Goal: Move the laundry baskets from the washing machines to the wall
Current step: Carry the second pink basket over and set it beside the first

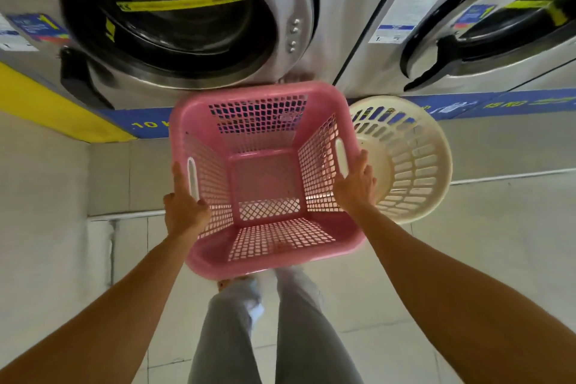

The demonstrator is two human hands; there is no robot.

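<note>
Nearest to me I see my legs in pale grey trousers (237, 330) over a floor of light tiles (405, 305). Both bare arms reach forward to a pink square laundry basket (268, 252), empty, its mesh walls and slotted base open to view. My left hand (184, 206) grips the basket's left rim beside the white handle slot (192, 179), fingers wrapped over the edge; my right hand (357, 184) clasps the right rim next to the other handle slot, fingers curled around it. So both hands are closed firmly on the pink basket, which sits between them in front of the machines. Just beyond on the right, partly hidden behind the pink one, is a round cream laundry basket (414, 162) with slatted sides. Farther off stand two front-loading washing machines: the left washer (174, 25) with its dark porthole door, and the right washer (498, 31), above a blue base strip (498, 103).
</note>
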